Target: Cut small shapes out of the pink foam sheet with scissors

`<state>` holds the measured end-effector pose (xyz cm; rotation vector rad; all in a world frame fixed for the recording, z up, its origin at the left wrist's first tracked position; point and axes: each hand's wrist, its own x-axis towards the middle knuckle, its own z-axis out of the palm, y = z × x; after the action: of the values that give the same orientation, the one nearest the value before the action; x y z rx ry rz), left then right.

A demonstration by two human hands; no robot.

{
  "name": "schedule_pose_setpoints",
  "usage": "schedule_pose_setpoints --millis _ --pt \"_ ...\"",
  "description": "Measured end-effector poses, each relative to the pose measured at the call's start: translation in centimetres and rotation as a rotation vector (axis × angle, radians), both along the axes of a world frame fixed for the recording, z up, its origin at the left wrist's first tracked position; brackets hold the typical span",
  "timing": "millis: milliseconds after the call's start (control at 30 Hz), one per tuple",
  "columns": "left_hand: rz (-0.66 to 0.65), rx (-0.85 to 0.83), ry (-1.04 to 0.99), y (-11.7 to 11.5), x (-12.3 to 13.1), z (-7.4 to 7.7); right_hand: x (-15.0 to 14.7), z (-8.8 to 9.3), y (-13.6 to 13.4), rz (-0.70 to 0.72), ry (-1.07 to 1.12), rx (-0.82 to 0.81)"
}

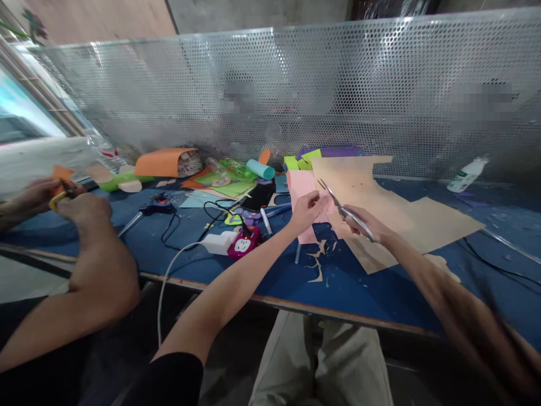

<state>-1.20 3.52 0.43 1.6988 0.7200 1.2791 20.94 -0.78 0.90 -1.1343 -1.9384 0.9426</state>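
A pair of metal scissors (335, 197) is gripped in my right hand (364, 224), with the blades slightly apart and pointing up and to the left. Close to the blades, my left hand (307, 212) is closed, its fingers pinching a piece of pink paper. More of the pink paper (302, 183) hangs in a curve behind and below that hand. Under and beyond both hands spreads a large tan sheet of paper (406, 217) with an uneven cut edge. Thin tan paper scraps (316, 273) lie in front of my left hand.
A purple power strip (244, 243) with a white charger stands left of my forearm. Behind lie a black phone (258, 196), a blue paper roll (260, 169) and orange paper (157, 164). A white bottle (468, 173) stands right. At far left, a co-worker's hands (74, 197) hold yellow-handled scissors.
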Motion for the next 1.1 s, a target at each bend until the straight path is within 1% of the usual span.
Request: schedule_pose_setpoints --millis 67,200,333,433,467,533,600,633,700,767,833,967,1100 --pt "0.008 -0.089 -0.072 -0.2 0.1 0.1 -0.1 -0.1 0.1 -0.050 0.044 -0.021" --pt "0.100 -0.359 -0.186 -0.2 0.3 0.4 -0.3 -0.6 0.5 -0.131 0.101 -0.049" --pt "0.116 -0.574 -0.208 -0.1 0.4 0.4 -0.9 -1.1 0.8 -0.213 0.183 -0.085" --pt "0.120 -0.664 -0.206 -0.4 0.6 0.4 -1.5 -1.3 0.8 -0.259 0.239 -0.095" --pt "0.112 -0.660 -0.181 -0.6 0.6 0.4 -1.6 -1.3 0.7 -0.269 0.250 -0.094" --pt "0.046 -0.599 -0.078 -1.0 0.8 0.3 -1.9 -1.3 0.6 -0.282 0.262 -0.086" --pt "-0.053 -0.489 0.036 -1.4 1.2 -0.1 -2.1 -1.3 0.5 -0.282 0.255 -0.075" --pt "-0.059 -0.430 0.032 -1.6 1.5 -0.4 -2.2 -1.3 0.4 -0.278 0.245 -0.068" --pt "-0.006 -0.319 -0.036 -1.7 2.0 -1.2 -2.4 -1.2 0.3 -0.270 0.217 -0.055" --pt "0.033 -0.266 -0.085 -1.7 2.4 -1.8 -2.7 -1.1 0.1 -0.266 0.189 -0.042" --pt "0.091 -0.224 -0.156 -1.6 2.5 -2.1 -3.1 -1.0 -0.1 -0.265 0.170 -0.034" --pt "0.146 -0.153 -0.338 -1.5 2.2 -1.5 -3.7 -1.2 -0.5 -0.251 0.099 0.004" --pt "0.161 -0.099 -0.367 -1.5 1.8 -0.9 -4.1 -1.4 -0.7 -0.236 0.042 0.002"
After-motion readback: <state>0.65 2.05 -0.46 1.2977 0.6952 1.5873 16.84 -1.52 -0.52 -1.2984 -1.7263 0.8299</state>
